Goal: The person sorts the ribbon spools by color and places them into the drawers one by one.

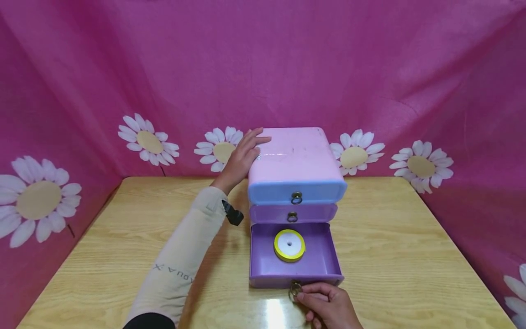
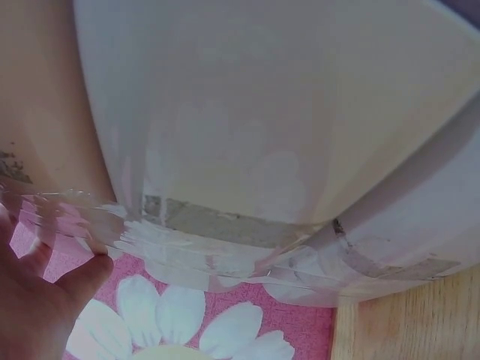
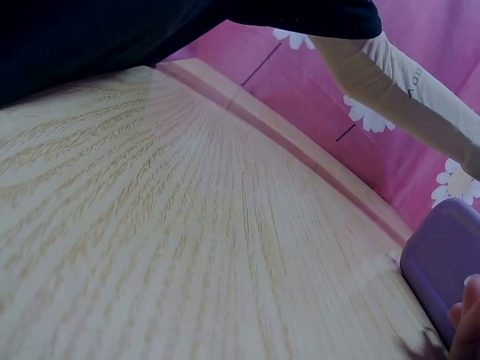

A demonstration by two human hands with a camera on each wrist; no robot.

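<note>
A small chest of drawers [image 1: 287,160] with a pink top stands on the table. Its bottom purple drawer [image 1: 316,260] is pulled out, and a ribbon spool [image 1: 289,246] with a yellow rim and white face lies flat in it. My right hand [image 1: 326,304] pinches the ring pull [image 1: 295,289] on that drawer's front. My left hand [image 1: 242,157] rests on the left edge of the chest's top with fingers extended. In the left wrist view, the left hand [image 2: 52,292] touches the chest's side, which carries worn tape. Only fingertips of the right hand [image 3: 466,322] show in the right wrist view.
Above the pulled-out drawer are a blue drawer [image 1: 267,193] and a middle purple drawer [image 1: 271,214], both pushed in, each with a ring pull. The wooden table [image 1: 402,246] extends on both sides. A pink cloth [image 1: 287,59] with daisies hangs behind.
</note>
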